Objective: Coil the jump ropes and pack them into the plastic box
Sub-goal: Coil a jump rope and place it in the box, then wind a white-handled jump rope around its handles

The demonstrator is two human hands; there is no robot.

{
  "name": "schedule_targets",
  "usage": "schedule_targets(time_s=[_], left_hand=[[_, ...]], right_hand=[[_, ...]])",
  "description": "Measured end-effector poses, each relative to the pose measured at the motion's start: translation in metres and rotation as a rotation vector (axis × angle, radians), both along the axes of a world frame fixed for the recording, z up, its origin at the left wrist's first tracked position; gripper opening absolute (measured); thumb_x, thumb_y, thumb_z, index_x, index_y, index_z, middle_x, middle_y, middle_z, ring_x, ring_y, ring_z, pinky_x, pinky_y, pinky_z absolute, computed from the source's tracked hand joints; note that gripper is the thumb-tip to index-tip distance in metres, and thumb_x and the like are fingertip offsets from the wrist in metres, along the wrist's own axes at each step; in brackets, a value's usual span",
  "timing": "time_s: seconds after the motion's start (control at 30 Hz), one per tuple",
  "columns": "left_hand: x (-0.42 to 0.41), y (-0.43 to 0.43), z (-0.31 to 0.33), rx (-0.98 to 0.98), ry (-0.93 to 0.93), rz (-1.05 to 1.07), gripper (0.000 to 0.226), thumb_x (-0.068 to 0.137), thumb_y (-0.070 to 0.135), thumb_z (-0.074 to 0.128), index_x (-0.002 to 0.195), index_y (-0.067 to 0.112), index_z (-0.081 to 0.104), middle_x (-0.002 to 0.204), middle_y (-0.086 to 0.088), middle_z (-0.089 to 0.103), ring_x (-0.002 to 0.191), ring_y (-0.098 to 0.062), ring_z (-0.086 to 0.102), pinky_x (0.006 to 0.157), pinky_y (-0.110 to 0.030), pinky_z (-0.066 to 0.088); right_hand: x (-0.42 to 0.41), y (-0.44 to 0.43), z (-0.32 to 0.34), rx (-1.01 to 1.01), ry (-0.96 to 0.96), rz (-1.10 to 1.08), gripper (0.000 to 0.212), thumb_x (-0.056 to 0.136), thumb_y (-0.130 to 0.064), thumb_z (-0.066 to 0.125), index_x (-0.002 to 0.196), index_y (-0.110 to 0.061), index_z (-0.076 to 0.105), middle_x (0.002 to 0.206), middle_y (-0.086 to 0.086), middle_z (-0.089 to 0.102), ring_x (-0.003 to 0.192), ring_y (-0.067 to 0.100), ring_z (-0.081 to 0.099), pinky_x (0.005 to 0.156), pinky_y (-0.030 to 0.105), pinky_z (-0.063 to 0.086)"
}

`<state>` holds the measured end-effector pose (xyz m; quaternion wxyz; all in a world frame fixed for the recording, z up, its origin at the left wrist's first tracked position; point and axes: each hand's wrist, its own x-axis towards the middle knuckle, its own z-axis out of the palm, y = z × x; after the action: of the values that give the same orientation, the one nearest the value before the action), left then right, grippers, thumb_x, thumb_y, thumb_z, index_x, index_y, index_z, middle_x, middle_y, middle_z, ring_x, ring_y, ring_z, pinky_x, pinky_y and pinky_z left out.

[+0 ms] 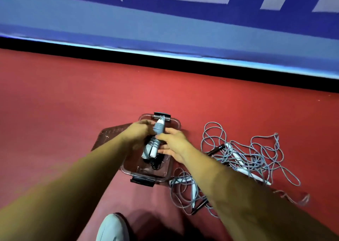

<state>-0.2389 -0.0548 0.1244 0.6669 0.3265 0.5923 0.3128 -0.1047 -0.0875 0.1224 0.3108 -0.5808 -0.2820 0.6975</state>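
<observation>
Packing step: coiled bundle (158,128) being set into box (146,177).
Bundle is held just over the open box, above a black rope (156,162) lying inside. Left hand (140,131) is curled round its top, and right hand (172,142) pinches its side; exact finger wrap is blurred. Next: bundle to be lowered flat, both grips released, then loose ropes (247,154) on the right to be coiled.

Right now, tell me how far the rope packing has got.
Done: one black rope lies in the plastic box. In hand: left hand and right hand hold a wound grey rope over it. Left: tangled ropes on the floor, lid off.
</observation>
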Motion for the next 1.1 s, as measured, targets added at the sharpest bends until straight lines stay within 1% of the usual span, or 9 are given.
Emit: schedule_targets(time_s=[0.2, 0.3, 0.4, 0.47, 0.57, 0.67, 0.8, 0.97, 1.1], left_hand=[[-0.012, 0.001, -0.089, -0.051, 0.215, -0.036, 0.025, 0.093, -0.011, 0.054, 0.115, -0.001, 0.058, 0.093, -0.016, 0.065, 0.073, -0.021, 0.061, 0.057, -0.021, 0.054], [-0.018, 0.005, -0.116, -0.042, 0.304, -0.082, 0.035, 0.094, -0.012, 0.044, 0.124, -0.003, 0.059, 0.105, -0.023, 0.066, 0.078, -0.025, 0.06, 0.063, -0.024, 0.052], [-0.024, 0.007, -0.125, -0.016, 0.394, -0.152, 0.036, 0.088, -0.011, 0.044, 0.11, 0.004, 0.069, 0.106, -0.021, 0.071, 0.084, -0.025, 0.065, 0.076, -0.032, 0.053], [-0.025, 0.012, -0.118, 0.046, 0.474, -0.164, 0.033, 0.086, -0.011, 0.044, 0.094, 0.008, 0.07, 0.095, -0.014, 0.072, 0.083, -0.023, 0.065, 0.079, -0.033, 0.052], [-0.006, 0.021, -0.087, 0.122, 0.392, -0.118, 0.025, 0.092, -0.014, 0.041, 0.093, 0.003, 0.059, 0.082, -0.01, 0.061, 0.068, -0.021, 0.056, 0.06, -0.024, 0.047], [0.031, 0.02, -0.057, 0.255, 0.419, -0.224, 0.02, 0.095, -0.005, 0.047, 0.091, 0.008, 0.061, 0.075, -0.006, 0.061, 0.058, -0.013, 0.054, 0.05, -0.017, 0.043], [0.092, -0.001, -0.045, 0.311, 0.397, -0.487, 0.022, 0.097, 0.0, 0.046, 0.088, 0.012, 0.062, 0.061, -0.004, 0.053, 0.051, -0.015, 0.049, 0.047, -0.019, 0.041], [0.142, -0.03, -0.082, 0.295, 0.572, -0.742, 0.01, 0.091, 0.009, 0.058, 0.085, 0.007, 0.065, 0.077, -0.015, 0.065, 0.076, -0.032, 0.066, 0.065, -0.03, 0.046], [0.151, -0.048, -0.117, 0.212, 0.83, -0.917, 0.025, 0.091, 0.026, 0.063, 0.103, 0.006, 0.069, 0.105, -0.017, 0.07, 0.101, -0.033, 0.065, 0.076, -0.03, 0.045]], right_hand=[[-0.025, 0.026, -0.071, -0.199, -0.185, 0.101, 0.038, 0.091, -0.003, 0.057, 0.127, -0.01, 0.048, 0.081, 0.006, 0.054, 0.065, 0.02, 0.054, 0.07, 0.036, 0.053], [-0.035, 0.038, -0.095, -0.201, -0.301, 0.153, 0.04, 0.09, -0.002, 0.056, 0.129, -0.006, 0.049, 0.106, 0.017, 0.063, 0.085, 0.029, 0.062, 0.083, 0.043, 0.056], [-0.029, 0.042, -0.103, -0.14, -0.358, 0.22, 0.04, 0.086, 0.001, 0.061, 0.125, -0.006, 0.054, 0.121, 0.02, 0.063, 0.099, 0.031, 0.063, 0.087, 0.046, 0.056], [-0.014, 0.042, -0.095, -0.085, -0.333, 0.218, 0.038, 0.087, 0.007, 0.06, 0.124, -0.001, 0.053, 0.11, 0.022, 0.064, 0.085, 0.028, 0.061, 0.084, 0.045, 0.056], [0.035, 0.04, -0.069, 0.003, -0.231, 0.201, 0.018, 0.093, 0.004, 0.052, 0.108, -0.005, 0.056, 0.081, 0.013, 0.058, 0.07, 0.022, 0.059, 0.062, 0.029, 0.057], [0.105, 0.034, -0.068, 0.055, -0.454, 0.163, 0.016, 0.091, 0.0, 0.053, 0.078, -0.009, 0.055, 0.071, 0.011, 0.053, 0.06, 0.019, 0.054, 0.051, 0.024, 0.054], [0.173, 0.001, -0.095, 0.062, -0.83, 0.327, 0.015, 0.083, -0.009, 0.063, 0.068, -0.007, 0.06, 0.069, 0.015, 0.056, 0.065, 0.024, 0.055, 0.069, 0.041, 0.055], [0.189, -0.038, -0.129, 0.157, -0.83, 0.413, 0.016, 0.076, -0.011, 0.069, 0.091, -0.005, 0.068, 0.078, 0.009, 0.066, 0.075, 0.024, 0.06, 0.069, 0.03, 0.048], [0.186, -0.057, -0.149, 0.185, -0.703, 0.518, 0.048, 0.079, -0.005, 0.07, 0.126, -0.015, 0.062, 0.111, 0.0, 0.065, 0.097, 0.015, 0.06, 0.079, 0.017, 0.041]])
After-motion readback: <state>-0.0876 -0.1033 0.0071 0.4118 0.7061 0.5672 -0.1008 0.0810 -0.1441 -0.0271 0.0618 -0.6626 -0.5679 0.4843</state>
